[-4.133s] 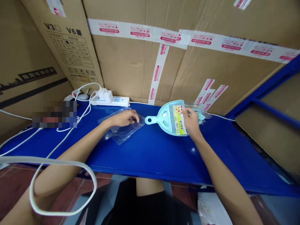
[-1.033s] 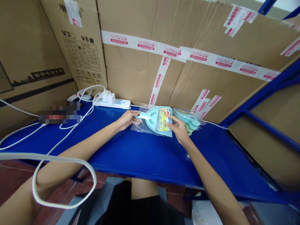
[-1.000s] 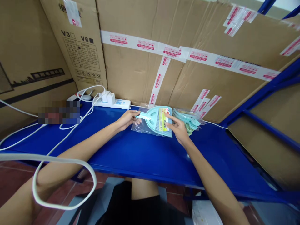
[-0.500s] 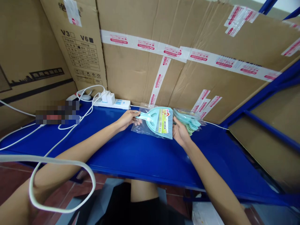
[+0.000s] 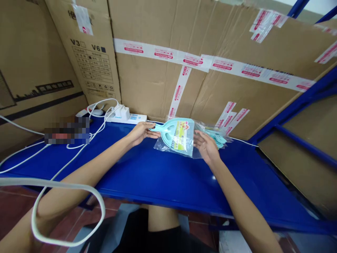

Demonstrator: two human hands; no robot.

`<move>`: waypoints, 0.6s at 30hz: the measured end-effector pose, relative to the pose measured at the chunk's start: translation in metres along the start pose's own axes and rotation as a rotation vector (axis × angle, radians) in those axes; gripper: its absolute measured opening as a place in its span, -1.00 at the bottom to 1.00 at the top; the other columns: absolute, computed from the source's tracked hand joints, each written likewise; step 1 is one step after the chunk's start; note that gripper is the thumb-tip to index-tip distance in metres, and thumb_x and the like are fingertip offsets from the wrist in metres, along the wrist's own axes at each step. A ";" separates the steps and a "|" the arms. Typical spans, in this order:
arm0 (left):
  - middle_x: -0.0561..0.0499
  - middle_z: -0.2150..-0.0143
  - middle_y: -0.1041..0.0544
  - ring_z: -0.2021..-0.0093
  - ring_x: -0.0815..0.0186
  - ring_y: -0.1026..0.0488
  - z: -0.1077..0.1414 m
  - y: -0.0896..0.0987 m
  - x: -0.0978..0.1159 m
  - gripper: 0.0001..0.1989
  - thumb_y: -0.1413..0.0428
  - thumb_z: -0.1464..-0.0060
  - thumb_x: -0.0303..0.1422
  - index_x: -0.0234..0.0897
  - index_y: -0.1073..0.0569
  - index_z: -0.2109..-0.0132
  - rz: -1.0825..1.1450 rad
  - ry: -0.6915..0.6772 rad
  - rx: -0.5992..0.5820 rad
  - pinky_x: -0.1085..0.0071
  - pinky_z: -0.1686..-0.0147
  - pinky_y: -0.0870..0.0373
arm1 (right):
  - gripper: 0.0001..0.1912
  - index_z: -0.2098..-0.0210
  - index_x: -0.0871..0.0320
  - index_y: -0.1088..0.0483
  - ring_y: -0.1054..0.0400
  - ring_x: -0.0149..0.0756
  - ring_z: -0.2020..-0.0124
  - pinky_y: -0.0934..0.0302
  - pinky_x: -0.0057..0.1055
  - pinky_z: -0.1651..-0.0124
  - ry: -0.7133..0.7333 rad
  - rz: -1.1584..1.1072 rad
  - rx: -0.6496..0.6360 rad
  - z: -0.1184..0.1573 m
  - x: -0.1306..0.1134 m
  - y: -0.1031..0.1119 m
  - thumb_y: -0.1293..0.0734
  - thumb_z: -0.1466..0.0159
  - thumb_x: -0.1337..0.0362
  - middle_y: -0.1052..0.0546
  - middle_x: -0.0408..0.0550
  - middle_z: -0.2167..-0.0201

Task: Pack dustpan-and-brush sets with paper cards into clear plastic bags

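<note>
Over the blue table (image 5: 158, 179), the light-blue dustpan (image 5: 171, 123) lies between the two hands, with its long axis going from side to side across the person's front. Its handle (image 5: 156, 128) points to the left hand (image 5: 139, 135), which pinches it near the end, thumb on top and fingers below. The wide edge of the pan looks the opposite way, toward the right hand (image 5: 209, 147), so each hand is nearest to its own end. The fingers of the right hand are loosely spread and half bent beside this edge, at the clear plastic bag (image 5: 198, 153); whether they pinch the film, one cannot tell. The bag lies around the broad part, while the handle seems to be outside it. Beyond the right hand rests a pile of similar dustpans (image 5: 218, 138), near the cardboard (image 5: 158, 80).
</note>
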State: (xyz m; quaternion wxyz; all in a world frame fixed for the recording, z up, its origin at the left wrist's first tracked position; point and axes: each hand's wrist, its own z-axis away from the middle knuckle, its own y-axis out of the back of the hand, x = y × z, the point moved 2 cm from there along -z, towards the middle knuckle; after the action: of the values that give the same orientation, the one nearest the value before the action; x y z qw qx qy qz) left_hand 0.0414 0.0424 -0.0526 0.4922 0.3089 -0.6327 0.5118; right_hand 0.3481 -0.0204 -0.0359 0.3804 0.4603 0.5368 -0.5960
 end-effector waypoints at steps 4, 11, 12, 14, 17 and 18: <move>-0.30 0.38 -0.68 0.34 0.06 -0.73 0.001 -0.006 -0.007 -0.84 -0.24 -0.27 -0.45 -0.55 -0.60 0.14 0.005 0.001 0.035 0.28 0.27 -0.71 | -0.46 0.20 0.00 -0.33 -0.50 -0.28 0.49 -0.36 -0.43 0.47 -0.054 0.073 -0.048 0.008 0.005 -0.009 -0.61 -0.05 -0.08 -0.59 -0.21 0.46; -0.23 0.30 -0.71 0.29 0.03 -0.74 0.025 -0.035 -0.006 -0.56 -0.33 -0.24 -0.18 -0.52 -0.61 -0.05 -0.107 -0.179 -0.043 0.27 0.30 -0.70 | -0.46 0.21 0.01 -0.30 -0.49 -0.18 0.39 -0.36 -0.32 0.37 0.179 0.394 0.058 0.016 0.008 -0.010 -0.59 0.06 0.06 -0.58 -0.14 0.35; -0.25 0.24 -0.72 0.25 0.00 -0.74 0.030 -0.041 -0.003 -0.47 -0.31 -0.25 -0.08 -0.51 -0.60 -0.10 -0.114 -0.227 -0.111 0.26 0.29 -0.70 | -0.52 0.23 0.01 -0.32 -0.50 -0.17 0.35 -0.38 -0.28 0.31 0.258 0.421 0.066 0.017 -0.004 -0.006 -0.57 0.03 0.06 -0.59 -0.10 0.31; -0.34 0.10 -0.72 0.17 -0.07 -0.74 0.034 -0.047 -0.001 -0.29 -0.22 -0.27 0.12 -0.51 -0.58 -0.18 -0.114 -0.274 -0.253 0.23 0.32 -0.68 | -0.60 0.23 0.00 -0.35 -0.51 -0.15 0.28 -0.40 -0.24 0.24 0.392 0.476 0.074 0.019 -0.039 0.009 -0.53 -0.03 0.08 -0.60 -0.06 0.20; -0.45 -0.05 -0.68 0.16 -0.04 -0.73 0.027 -0.044 -0.007 -0.17 -0.11 -0.29 0.23 -0.54 -0.56 -0.21 -0.144 -0.250 -0.319 0.30 0.39 -0.62 | -0.60 0.18 -0.02 -0.39 -0.47 -0.21 0.38 -0.35 -0.27 0.32 0.451 0.595 0.059 0.010 -0.105 0.042 -0.54 -0.05 0.10 -0.60 -0.06 0.24; -0.47 -0.06 -0.67 0.19 0.01 -0.73 0.021 -0.039 -0.011 -0.18 -0.12 -0.29 0.22 -0.54 -0.56 -0.22 -0.171 -0.229 -0.290 0.33 0.41 -0.59 | -0.66 0.20 0.00 -0.40 -0.45 -0.23 0.43 -0.31 -0.28 0.37 0.499 0.711 0.072 0.003 -0.126 0.055 -0.52 -0.08 0.13 -0.60 -0.04 0.29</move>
State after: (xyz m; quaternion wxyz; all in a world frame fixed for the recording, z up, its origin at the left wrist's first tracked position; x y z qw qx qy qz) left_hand 0.0739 0.0098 -0.0495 0.4979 0.3437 -0.7231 0.3333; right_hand 0.4357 -0.0361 0.0687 0.4041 0.7596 0.3993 -0.3167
